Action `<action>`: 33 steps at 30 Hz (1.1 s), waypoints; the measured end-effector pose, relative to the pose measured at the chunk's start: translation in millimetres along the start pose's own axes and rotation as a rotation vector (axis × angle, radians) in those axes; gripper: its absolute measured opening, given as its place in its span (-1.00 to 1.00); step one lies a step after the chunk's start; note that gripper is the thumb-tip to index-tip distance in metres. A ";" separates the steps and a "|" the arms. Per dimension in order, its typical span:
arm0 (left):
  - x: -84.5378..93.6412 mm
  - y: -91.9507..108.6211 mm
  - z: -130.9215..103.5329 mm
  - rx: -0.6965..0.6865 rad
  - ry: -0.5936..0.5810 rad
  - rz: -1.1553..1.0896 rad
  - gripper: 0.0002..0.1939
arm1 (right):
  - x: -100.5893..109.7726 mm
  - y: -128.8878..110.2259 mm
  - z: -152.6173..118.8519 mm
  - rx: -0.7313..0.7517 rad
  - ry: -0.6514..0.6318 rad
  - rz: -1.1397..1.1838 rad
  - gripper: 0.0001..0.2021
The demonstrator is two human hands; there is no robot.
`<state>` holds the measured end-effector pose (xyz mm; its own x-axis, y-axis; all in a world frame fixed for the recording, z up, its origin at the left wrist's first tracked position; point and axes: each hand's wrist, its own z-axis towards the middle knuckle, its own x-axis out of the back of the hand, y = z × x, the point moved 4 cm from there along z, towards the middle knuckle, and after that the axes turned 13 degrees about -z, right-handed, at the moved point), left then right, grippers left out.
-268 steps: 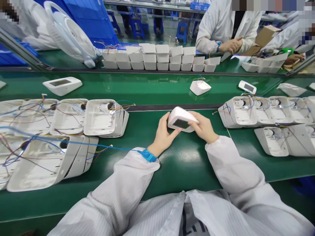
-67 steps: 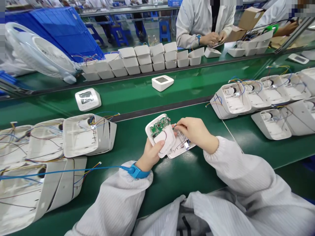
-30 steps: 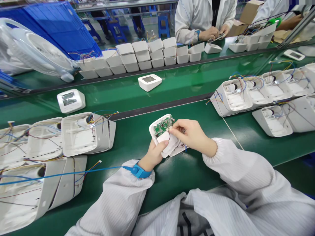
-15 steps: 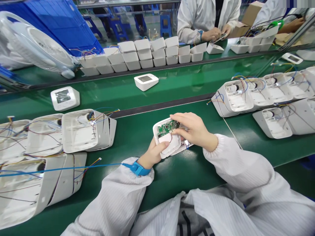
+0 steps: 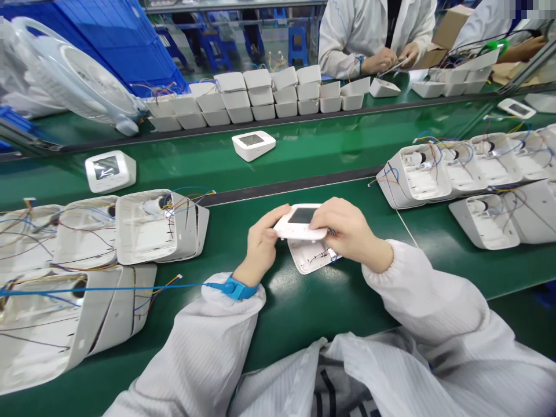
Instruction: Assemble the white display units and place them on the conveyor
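Observation:
Between my two hands is a white front cover with a dark display (image 5: 299, 218), its screen side facing up. My left hand (image 5: 260, 237) pinches its left edge, thumb and fingers closed. On the opposite side my right hand (image 5: 347, 229) grips the right edge, fingers curled over the top. Below the cover, a white open housing (image 5: 306, 259) lies on the green bench, with thin wires inside. The cover hangs over the rear part of this housing and hides it. The circuit board on the cover's underside is out of sight. A blue strap (image 5: 238, 288) circles my left wrist.
Open white housings with loose wires stand at left (image 5: 147, 229) and right (image 5: 423, 174). Two closed display units (image 5: 254, 145) sit on the green strip behind. Stacked housings (image 5: 260, 95) line the far side, near a fan (image 5: 78, 75). A co-worker's hands (image 5: 386, 59) work across the bench.
The cover has been turned over: its circuit board faced up before, and now its display does. My left hand has shifted up and left, and more of the housing below shows.

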<state>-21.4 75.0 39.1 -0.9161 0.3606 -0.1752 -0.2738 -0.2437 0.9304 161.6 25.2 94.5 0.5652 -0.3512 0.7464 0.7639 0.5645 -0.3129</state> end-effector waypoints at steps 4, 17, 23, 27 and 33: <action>-21.3 -0.9 -5.6 0.114 -0.188 0.207 -0.07 | -15.9 -17.1 -2.2 0.358 -0.148 -0.256 -0.74; -25.2 -22.7 -24.0 -0.038 -0.212 -0.164 -0.23 | -13.8 30.4 -1.0 -0.036 -0.508 -0.162 -0.88; -34.6 -21.0 -26.8 0.063 -0.260 -0.255 -0.19 | -18.1 -10.6 -7.3 0.011 -0.667 -0.508 -0.85; -31.6 -21.5 -26.9 0.061 -0.281 -0.277 -0.19 | -24.7 -13.0 -8.5 -0.036 -0.637 -0.454 -0.81; -27.6 -21.6 -27.4 0.011 -0.312 -0.238 -0.17 | -29.9 4.4 -7.3 -0.147 -0.491 -0.278 -0.78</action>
<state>1.7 45.7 15.1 -0.6940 0.6625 -0.2819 -0.4631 -0.1111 0.8793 150.4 32.7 66.5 0.1532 -0.0646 0.9861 0.9180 0.3788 -0.1178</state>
